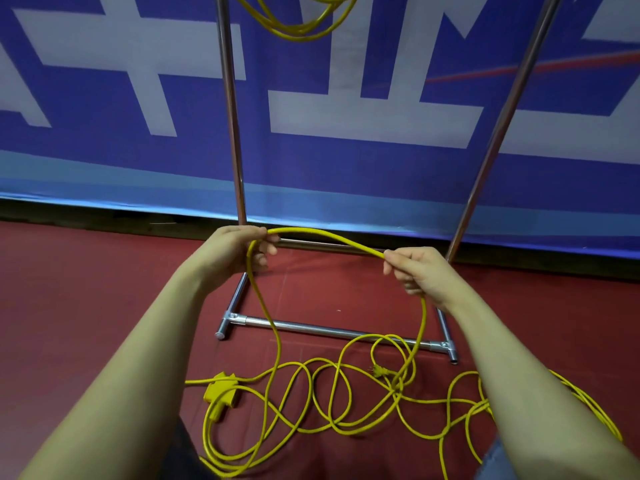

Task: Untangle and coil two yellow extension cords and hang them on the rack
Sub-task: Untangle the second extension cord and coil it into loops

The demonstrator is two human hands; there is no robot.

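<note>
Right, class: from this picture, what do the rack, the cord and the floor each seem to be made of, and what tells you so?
Rack: metal tubing, probably polished steel or chrome, judging by its mirror-like highlights and clamped joints.
Cord: a flexible yellow jacket, likely rubber or PVC; it bends in smooth loops with a dull sheen.
Floor: matte dark red sheet, possibly vinyl or rubber; faint seams show, so this is uncertain.

A yellow extension cord (332, 407) is lying in loose, overlapping tangles on the red floor, with its yellow socket block (221, 389) resting at the left and its plug (380, 371) lying near the rack's (232, 140) front base bar. One stretch of it is arching up off the floor, above the rack's base. A second yellow cord (298, 26) is hanging in coiled loops between the chrome rack's two uprights at the top of the view.
</note>
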